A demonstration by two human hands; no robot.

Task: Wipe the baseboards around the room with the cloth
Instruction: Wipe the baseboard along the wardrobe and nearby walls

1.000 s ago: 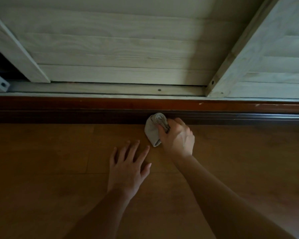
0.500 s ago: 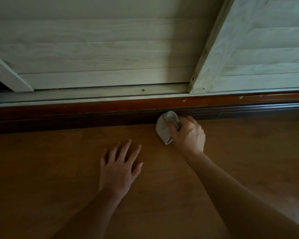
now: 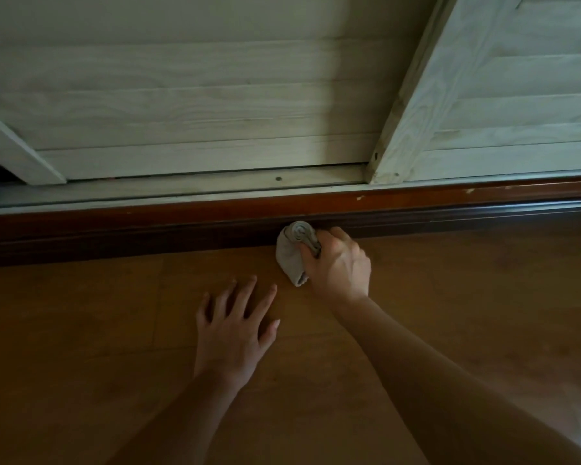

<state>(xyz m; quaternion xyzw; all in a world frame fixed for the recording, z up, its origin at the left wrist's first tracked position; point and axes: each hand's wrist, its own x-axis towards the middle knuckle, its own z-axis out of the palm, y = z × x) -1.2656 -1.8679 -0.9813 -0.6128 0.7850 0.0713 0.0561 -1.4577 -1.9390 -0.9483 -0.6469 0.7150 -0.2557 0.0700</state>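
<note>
A dark reddish-brown baseboard [image 3: 148, 226] runs across the view where the wall unit meets the floor. My right hand [image 3: 337, 263] is closed around a bunched grey cloth [image 3: 291, 255], and the cloth's top presses against the baseboard's lower face. My left hand [image 3: 233, 330] lies flat on the wooden floor, fingers spread, a short way in front and to the left of the cloth.
Pale wooden slatted sliding doors [image 3: 198, 112] stand above the baseboard on a track [image 3: 182, 189]. A second door panel [image 3: 500, 95] overlaps at the right. Brown wood flooring [image 3: 81, 347] fills the near half. Small chips mark the baseboard's top edge at the right.
The view has shifted and tilted, so the baseboard now slopes up to the right. My right hand has slid the cloth a little along the baseboard. My left hand stays planted on the floor.
</note>
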